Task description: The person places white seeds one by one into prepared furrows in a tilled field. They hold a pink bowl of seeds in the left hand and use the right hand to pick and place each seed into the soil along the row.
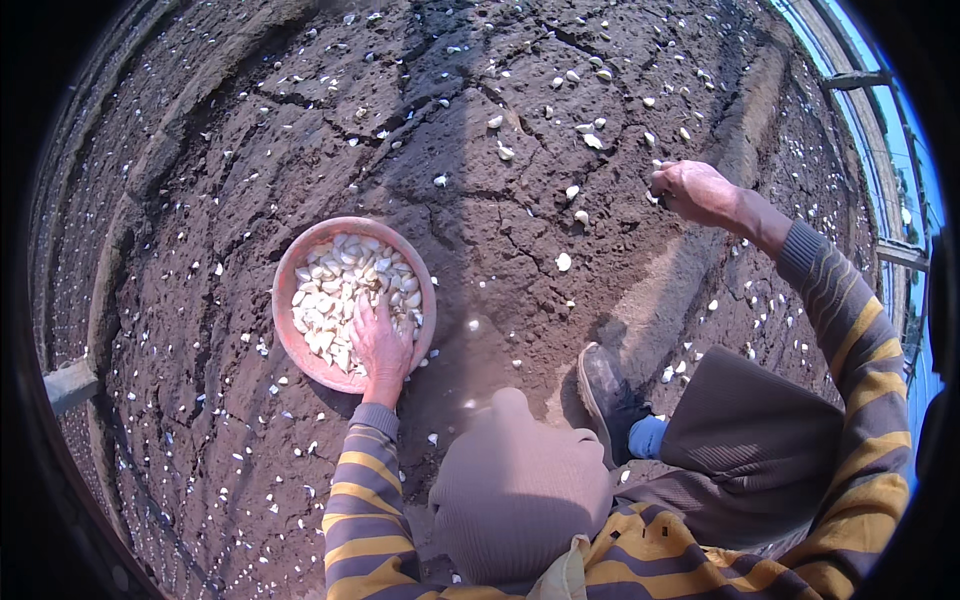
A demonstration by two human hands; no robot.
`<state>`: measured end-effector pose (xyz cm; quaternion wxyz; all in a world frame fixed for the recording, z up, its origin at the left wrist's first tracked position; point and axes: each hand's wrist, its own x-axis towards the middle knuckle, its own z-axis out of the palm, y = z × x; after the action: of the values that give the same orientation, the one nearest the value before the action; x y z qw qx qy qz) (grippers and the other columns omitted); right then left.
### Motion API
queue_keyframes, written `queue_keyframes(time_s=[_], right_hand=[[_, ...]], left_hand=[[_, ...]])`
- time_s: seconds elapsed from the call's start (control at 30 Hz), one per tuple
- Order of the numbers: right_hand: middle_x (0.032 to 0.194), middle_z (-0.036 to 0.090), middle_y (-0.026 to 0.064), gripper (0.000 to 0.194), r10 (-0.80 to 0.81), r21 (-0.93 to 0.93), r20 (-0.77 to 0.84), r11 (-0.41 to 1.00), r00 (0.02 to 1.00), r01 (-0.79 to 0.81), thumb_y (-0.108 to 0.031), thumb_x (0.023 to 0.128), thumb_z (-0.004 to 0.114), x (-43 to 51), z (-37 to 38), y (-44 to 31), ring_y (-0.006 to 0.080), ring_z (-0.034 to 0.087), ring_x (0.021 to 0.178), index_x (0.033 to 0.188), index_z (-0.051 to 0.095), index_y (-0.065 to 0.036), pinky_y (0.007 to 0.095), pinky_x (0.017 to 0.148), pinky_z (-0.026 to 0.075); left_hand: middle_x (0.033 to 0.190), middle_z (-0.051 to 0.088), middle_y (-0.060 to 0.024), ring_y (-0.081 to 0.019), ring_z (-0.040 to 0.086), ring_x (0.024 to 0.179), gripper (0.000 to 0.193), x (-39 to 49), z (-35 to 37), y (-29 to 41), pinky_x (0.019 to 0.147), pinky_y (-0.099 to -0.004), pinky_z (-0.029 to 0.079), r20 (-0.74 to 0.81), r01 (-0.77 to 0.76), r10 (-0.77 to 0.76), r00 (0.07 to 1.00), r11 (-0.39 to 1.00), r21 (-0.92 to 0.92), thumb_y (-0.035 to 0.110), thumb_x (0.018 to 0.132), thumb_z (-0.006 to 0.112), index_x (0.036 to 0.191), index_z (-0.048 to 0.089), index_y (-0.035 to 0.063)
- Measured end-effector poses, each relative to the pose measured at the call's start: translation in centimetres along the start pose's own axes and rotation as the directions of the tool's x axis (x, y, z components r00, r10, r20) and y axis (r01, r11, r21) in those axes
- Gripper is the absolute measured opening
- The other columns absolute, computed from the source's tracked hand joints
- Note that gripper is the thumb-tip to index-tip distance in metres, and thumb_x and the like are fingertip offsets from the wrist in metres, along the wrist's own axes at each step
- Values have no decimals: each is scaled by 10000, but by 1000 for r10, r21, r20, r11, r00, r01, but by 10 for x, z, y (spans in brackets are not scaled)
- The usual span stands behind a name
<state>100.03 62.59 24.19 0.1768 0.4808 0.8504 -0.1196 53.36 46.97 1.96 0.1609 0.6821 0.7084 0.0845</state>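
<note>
A round, reddish bowl (352,225) full of pale garlic cloves (330,289) rests on brown soil at centre left. My left hand (382,345) is in the bowl, fingers spread into the cloves; whether it grips any is hidden. At the upper right, my right hand (694,191) is low over the soil beside a ridge, its fingers closed around a garlic clove (657,164). Another clove shows just under its fingertips. Several garlic cloves (592,141) stand or lie in the soil to the left of my right hand.
Cracked soil (420,180) dotted with cloves spreads all round. A raised soil ridge (660,300) runs along the right, another (142,180) along the left. My shoe (607,397) is below the right ridge. Concrete posts (71,384) stand at the left edge and right edge.
</note>
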Motion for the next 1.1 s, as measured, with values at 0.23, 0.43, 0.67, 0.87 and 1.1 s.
queue_keyframes(time_s=[0.23, 0.43, 0.67, 0.87, 1.1], right_hand=[[786, 631, 211, 78, 88, 295, -151, 955, 985, -40, -36, 837, 513, 52, 122, -10, 401, 644, 776, 827, 590, -34, 469, 657, 500], [878, 594, 208, 143, 233, 406, -270, 907, 934, -109, -90, 829, 614, 77, 209, -14, 414, 617, 872, 918, 513, -44, 490, 703, 502], [953, 673, 239, 292, 512, 778, -28, 550, 859, -303, -173, 892, 676, 88, 188, -32, 333, 680, 846, 1050, 537, 30, 434, 750, 526], [921, 690, 141, 245, 217, 866, -161, 500, 963, 32, -169, 884, 677, 131, 169, -77, 258, 667, 866, 1062, 679, -1, 366, 774, 519], [928, 589, 234, 151, 87, 556, -380, 817, 921, 152, -17, 832, 573, 173, 173, -132, 435, 615, 847, 971, 517, -2, 516, 723, 498]], left_hand=[[1408, 442, -218, -393, 374, 1338, 608, -11, 12, 12, 1096, -528, 274, -27, 90, -93, 995, 993, -80, 317, 856, 646, 1377, 488, 46], [1330, 503, -184, -372, 432, 1286, 578, -12, 18, 27, 1073, -510, 310, -9, 214, -219, 976, 960, -181, 293, 855, 630, 1366, 498, 59], [1372, 468, -209, -387, 424, 1292, 567, 8, 14, 37, 1078, -513, 306, -34, 244, -255, 966, 950, -193, 258, 855, 637, 1350, 484, 29], [1409, 450, -228, -385, 363, 1359, 588, 15, 10, 24, 1115, -529, 244, -12, 279, -278, 960, 960, 13, 280, 853, 664, 1364, 476, 57], [1422, 445, -223, -371, 368, 1357, 556, 13, 17, 22, 1124, -524, 233, -70, 205, -199, 978, 975, 83, 300, 865, 659, 1344, 498, 70]])
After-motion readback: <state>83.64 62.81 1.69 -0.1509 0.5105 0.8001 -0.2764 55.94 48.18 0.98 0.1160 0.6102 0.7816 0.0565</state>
